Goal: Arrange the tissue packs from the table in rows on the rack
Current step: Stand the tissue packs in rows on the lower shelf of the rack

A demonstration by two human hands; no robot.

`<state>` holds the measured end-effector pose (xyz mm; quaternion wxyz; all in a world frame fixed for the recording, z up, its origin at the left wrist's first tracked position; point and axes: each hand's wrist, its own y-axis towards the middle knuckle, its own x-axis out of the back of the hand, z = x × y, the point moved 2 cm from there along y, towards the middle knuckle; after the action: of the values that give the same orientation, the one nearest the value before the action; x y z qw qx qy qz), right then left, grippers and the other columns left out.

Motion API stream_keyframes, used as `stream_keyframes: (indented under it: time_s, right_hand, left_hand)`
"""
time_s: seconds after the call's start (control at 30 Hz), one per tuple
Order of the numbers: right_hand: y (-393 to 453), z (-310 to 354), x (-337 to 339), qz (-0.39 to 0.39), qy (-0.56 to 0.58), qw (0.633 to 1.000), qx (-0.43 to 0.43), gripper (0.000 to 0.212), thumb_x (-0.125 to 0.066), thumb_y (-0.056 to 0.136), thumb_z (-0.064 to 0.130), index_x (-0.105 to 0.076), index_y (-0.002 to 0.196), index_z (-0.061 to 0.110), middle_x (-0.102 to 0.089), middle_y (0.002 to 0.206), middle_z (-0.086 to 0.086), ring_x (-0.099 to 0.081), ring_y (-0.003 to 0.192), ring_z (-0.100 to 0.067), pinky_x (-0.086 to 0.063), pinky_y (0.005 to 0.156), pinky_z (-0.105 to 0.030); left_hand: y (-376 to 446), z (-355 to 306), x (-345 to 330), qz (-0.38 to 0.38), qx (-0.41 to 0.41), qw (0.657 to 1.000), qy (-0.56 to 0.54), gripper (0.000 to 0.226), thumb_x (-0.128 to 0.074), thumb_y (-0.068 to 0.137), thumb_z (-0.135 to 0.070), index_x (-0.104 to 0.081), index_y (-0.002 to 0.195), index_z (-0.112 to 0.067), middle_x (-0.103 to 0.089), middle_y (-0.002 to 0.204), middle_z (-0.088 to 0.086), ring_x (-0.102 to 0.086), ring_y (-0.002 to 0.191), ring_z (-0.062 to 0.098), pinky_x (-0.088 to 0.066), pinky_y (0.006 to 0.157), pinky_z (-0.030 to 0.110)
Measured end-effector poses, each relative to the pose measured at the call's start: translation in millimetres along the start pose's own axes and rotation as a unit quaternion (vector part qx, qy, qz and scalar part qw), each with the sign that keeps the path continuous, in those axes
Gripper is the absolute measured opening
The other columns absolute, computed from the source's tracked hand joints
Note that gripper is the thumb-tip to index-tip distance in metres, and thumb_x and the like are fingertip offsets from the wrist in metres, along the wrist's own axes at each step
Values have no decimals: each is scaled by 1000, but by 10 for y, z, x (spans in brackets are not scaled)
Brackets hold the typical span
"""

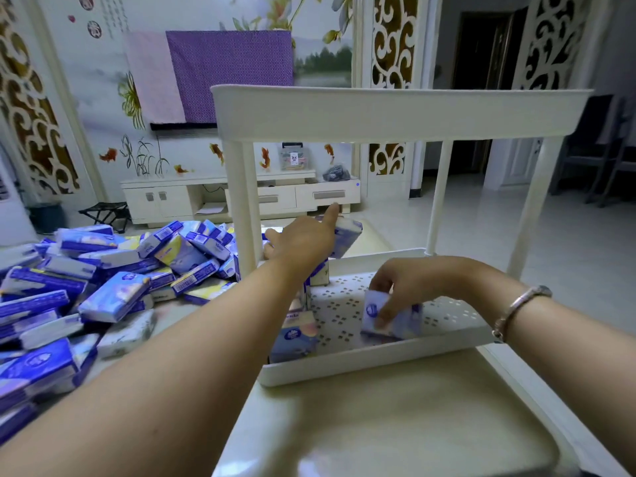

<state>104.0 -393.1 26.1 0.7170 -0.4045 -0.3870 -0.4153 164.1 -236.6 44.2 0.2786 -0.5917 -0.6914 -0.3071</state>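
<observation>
A tissue pack (390,316) stands tilted on the perforated lower shelf (347,315) of the white rack (395,111), pinched from above by the right hand (409,282), thumb and fingers curled round its top. Beyond it, the left hand (303,241) holds a second pack (346,235) above the shelf's far left corner, index finger stretched out along it. Under the left forearm, a row of upright packs (296,335) lines the shelf's left edge. Left of both hands, a loose heap of blue and purple packs (103,277) covers the tabletop (378,425). A bracelet (516,309) circles the right wrist.
</observation>
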Motion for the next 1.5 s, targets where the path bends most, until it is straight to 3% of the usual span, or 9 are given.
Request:
stream_keyframes:
  time_s: [0.17,0.33,0.43,0.5,0.6,0.8,1.03,1.23,1.5]
  right_hand:
    - [13,-45,193,-218,329,913,97,27,-76,77,19,-64,100,10,-65,94,-10,-59,68,-3,-45,56,-12]
    - [184,122,181,-324,354,873,91,47,-82,71,14,-47,102,19,-53,98,2,-58,78,-11,-53,60,-16]
    - [227,209,151,-285,362,877,138,55,-79,73,8,-46,114,21,-56,102,2,-63,78,-10,-54,58,-17]
    - [287,240,134,-274,339,888,147,48,-79,73,7,-52,112,17,-60,101,-5,-63,76,-10,-50,54,-13]
    - [394,253,115,-256,303,913,97,47,-80,73,8,-52,111,11,-58,92,-2,-60,68,-9,-46,47,-11]
    - [693,257,-91,-198,215,955,57,40,-79,75,18,-52,104,8,-55,86,-2,-56,68,-17,-52,61,-29]
    - [802,217,-160,-188,160,968,-36,56,-76,78,24,-39,117,8,-60,109,-9,-59,95,-22,-45,62,-25]
    - [895,314,-288,-188,160,968,-53,7,-63,83,15,-58,86,11,-60,84,-9,-55,78,-21,-40,59,-25]
    - [755,414,-283,-143,117,982,-50,9,-54,90,11,-51,81,11,-51,86,-9,-43,80,-20,-35,68,-26]
  left_hand:
    - [-3,17,52,45,47,987,-148,73,-23,92,-68,-59,116,-9,-63,118,13,-54,112,29,-35,101,38]
    - [-109,-72,59,88,51,981,-164,69,-27,93,-65,-56,124,-11,-61,120,14,-51,106,26,-32,85,30]
    - [-183,-90,122,73,50,988,-127,64,-26,94,-63,-55,116,-11,-58,118,10,-49,113,25,-31,102,33]
    - [-242,-97,191,58,56,996,-28,57,-21,99,-54,-47,133,-16,-49,135,11,-34,134,28,-19,114,41]
    - [-346,6,197,7,14,997,73,42,-29,102,-21,-38,141,-12,-39,144,12,-23,139,30,-20,111,41]
    - [-658,153,81,-12,-10,974,227,39,-35,99,-13,-40,138,-6,-25,152,16,-11,145,34,-11,115,46]
    - [-609,130,102,32,-6,967,252,35,-38,98,-10,-46,131,-3,-42,142,15,-25,140,33,-18,113,43]
    - [-581,142,107,23,5,975,219,36,-38,95,-6,-44,131,0,-41,141,19,-27,138,33,-27,111,40]
    - [-591,125,117,15,6,981,191,36,-38,95,-4,-45,130,1,-45,139,18,-33,136,33,-27,113,42]
